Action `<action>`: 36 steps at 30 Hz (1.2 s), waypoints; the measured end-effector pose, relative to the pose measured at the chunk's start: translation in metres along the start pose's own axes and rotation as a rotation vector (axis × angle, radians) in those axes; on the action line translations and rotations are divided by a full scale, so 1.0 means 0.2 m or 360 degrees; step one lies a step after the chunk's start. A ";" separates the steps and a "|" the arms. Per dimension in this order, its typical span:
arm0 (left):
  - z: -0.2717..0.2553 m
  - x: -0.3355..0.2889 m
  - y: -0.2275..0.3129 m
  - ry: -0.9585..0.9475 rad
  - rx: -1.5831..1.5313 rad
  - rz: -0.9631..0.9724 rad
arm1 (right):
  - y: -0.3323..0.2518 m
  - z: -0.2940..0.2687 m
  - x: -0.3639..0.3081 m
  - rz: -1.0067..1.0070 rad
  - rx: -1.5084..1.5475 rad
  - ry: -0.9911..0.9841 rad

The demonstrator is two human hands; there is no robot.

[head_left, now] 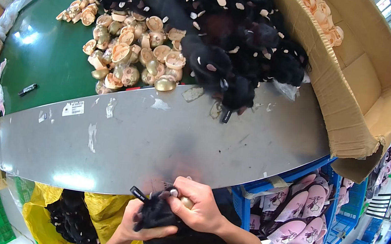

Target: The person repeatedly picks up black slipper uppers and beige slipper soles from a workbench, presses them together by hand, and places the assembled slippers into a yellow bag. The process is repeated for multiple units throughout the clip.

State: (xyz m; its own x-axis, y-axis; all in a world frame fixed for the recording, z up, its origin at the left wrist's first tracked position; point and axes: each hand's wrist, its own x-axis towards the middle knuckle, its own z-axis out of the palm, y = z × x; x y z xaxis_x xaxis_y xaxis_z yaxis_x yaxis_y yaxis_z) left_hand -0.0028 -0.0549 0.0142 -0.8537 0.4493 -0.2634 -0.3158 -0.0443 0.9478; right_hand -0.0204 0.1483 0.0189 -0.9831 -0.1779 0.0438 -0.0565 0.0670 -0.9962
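A: Where is the black furry piece (154,217)?

B: Between the two hands, just before the near edge of the grey metal tabletop (149,150).

A: How do the fingers stand?

B: The left hand (131,222) grips the fur from its left side, thumb laid across the lower part; the right hand (198,206) has its fingers curled on the upper part, where a rounded gold part (187,202) shows beneath them.

A: And beyond?

B: Gold-backed doll-head shells (120,52) lie piled beside a black furry heap (232,25), near a cardboard box (349,116).
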 end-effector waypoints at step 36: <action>0.22 0.24 0.13 0.0633 -0.0665 0.0031 | -0.04 -0.03 0.01 0.0122 0.0116 0.0423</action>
State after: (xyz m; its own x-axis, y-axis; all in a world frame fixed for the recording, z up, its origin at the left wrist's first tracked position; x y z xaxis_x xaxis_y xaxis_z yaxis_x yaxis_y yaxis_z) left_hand -0.0345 0.0046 0.0336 -0.9255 0.0787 -0.3705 -0.3663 -0.4340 0.8231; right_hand -0.0236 0.1531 0.0284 -0.9958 0.0889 -0.0230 0.0229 -0.0021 -0.9997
